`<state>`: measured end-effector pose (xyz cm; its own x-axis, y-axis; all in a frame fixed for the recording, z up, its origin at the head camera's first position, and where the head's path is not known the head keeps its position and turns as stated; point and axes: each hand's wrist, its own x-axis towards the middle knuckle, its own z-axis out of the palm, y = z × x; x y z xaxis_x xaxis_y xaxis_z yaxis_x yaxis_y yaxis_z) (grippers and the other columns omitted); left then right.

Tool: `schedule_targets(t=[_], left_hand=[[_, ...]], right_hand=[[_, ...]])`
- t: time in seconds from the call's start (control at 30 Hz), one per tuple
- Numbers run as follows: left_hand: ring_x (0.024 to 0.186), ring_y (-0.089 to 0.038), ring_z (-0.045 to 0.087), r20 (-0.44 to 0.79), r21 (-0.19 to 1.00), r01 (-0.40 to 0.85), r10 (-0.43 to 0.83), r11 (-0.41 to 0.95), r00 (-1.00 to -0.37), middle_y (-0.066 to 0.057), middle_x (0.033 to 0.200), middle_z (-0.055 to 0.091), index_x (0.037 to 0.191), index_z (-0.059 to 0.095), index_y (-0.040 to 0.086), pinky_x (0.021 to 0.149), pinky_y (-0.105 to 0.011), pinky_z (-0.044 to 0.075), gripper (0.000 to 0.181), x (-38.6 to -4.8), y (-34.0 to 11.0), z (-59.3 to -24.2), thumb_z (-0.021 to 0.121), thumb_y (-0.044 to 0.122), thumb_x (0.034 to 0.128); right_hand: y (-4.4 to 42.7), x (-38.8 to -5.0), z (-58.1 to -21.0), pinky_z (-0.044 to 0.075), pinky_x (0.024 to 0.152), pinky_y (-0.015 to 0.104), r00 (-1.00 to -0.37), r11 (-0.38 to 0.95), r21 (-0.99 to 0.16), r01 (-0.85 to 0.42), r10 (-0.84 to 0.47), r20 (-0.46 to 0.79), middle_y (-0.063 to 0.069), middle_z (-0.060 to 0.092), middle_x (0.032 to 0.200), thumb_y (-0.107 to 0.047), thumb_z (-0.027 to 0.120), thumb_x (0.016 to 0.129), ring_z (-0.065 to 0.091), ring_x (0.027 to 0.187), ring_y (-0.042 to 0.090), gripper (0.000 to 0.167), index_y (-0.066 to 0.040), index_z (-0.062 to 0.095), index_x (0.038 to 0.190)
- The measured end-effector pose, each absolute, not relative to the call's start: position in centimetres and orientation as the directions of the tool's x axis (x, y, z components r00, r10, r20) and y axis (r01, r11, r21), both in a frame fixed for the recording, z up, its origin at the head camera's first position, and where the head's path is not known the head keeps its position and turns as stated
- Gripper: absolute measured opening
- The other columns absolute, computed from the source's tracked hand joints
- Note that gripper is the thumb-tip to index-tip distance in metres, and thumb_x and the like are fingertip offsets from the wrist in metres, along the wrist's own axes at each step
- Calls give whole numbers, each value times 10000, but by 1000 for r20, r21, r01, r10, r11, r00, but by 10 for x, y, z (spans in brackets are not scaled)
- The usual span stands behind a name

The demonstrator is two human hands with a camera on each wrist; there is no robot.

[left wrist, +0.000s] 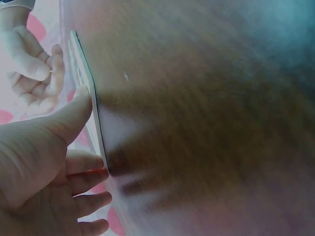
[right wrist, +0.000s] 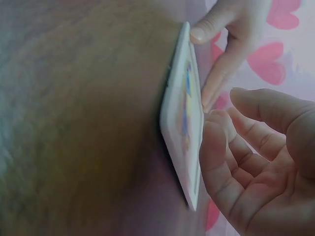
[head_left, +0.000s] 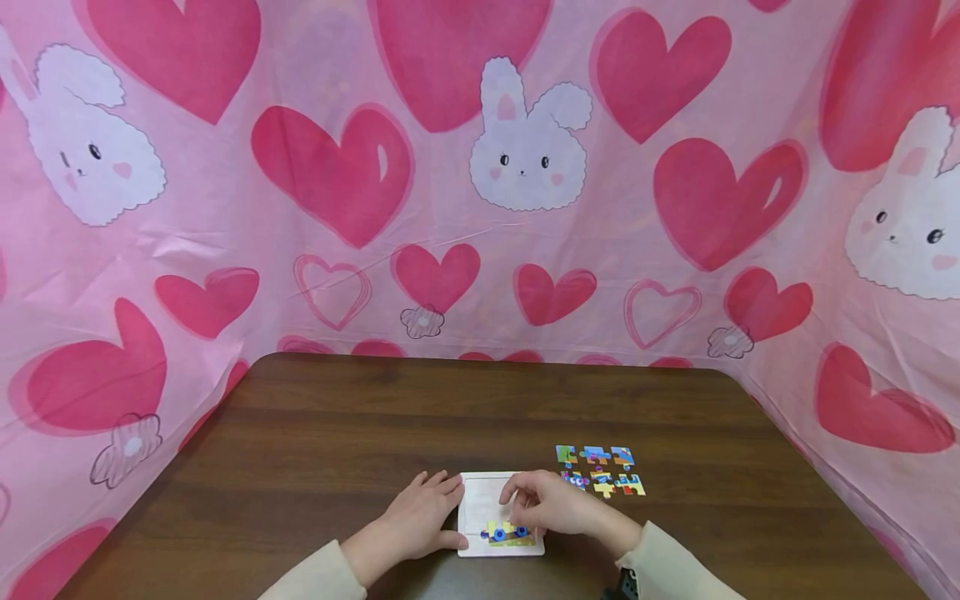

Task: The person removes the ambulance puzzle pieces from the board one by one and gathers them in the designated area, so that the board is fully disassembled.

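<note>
A white puzzle tray (head_left: 480, 500) lies on the table in front of me. In its near right part several joined puzzle pieces (head_left: 512, 534) form a strip with blue wheels on a yellow ground; the right wrist view shows them edge-on. My left hand (head_left: 416, 517) rests along the tray's left edge, thumb at the near corner and fingers spread farther up, all fairly straight. Over the tray's right side hovers my right hand (head_left: 551, 502), its fingers loosely bent. In the right wrist view its thumb and fingertips (right wrist: 214, 135) stand apart, with nothing visible between them.
Several loose puzzle pieces (head_left: 600, 455) lie in two rows to the right of and beyond the tray, partly behind my right hand. The brown wooden table (head_left: 360, 417) ends at a pink curtain (head_left: 465, 233) with hearts and rabbits. A dark watch (head_left: 627, 582) is at my right wrist.
</note>
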<state>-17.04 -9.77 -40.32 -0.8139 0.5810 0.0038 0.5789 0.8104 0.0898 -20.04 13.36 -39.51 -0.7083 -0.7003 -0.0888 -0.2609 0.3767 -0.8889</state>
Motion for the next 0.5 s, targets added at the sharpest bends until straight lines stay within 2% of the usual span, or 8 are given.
schedule_targets(t=[0.2, 0.5], left_hand=[[1176, -316, 476, 3, 94, 581, 584, 808, -812, -100, 1276, 539, 1211, 590, 17, 950, -480, 348, 677, -171, -98, -403, 661, 519, 761], [1178, -317, 474, -4, 104, 576, 579, 811, -815, -101, 1276, 539, 1211, 590, 17, 953, -477, 346, 674, -170, -98, -402, 666, 511, 759]], right_hand=[[129, -196, -400, 404, 415, 197, -699, 361, -895, -264, -711, -80, -22, 525, 634, 33, 657, 781, 472, 499, 80, 132, 0, 603, 897], [126, -195, -403, 378, 410, 166, -719, 414, -862, -292, -690, -88, -42, 500, 605, 41, 681, 753, 458, 493, 40, 132, -21, 605, 841]])
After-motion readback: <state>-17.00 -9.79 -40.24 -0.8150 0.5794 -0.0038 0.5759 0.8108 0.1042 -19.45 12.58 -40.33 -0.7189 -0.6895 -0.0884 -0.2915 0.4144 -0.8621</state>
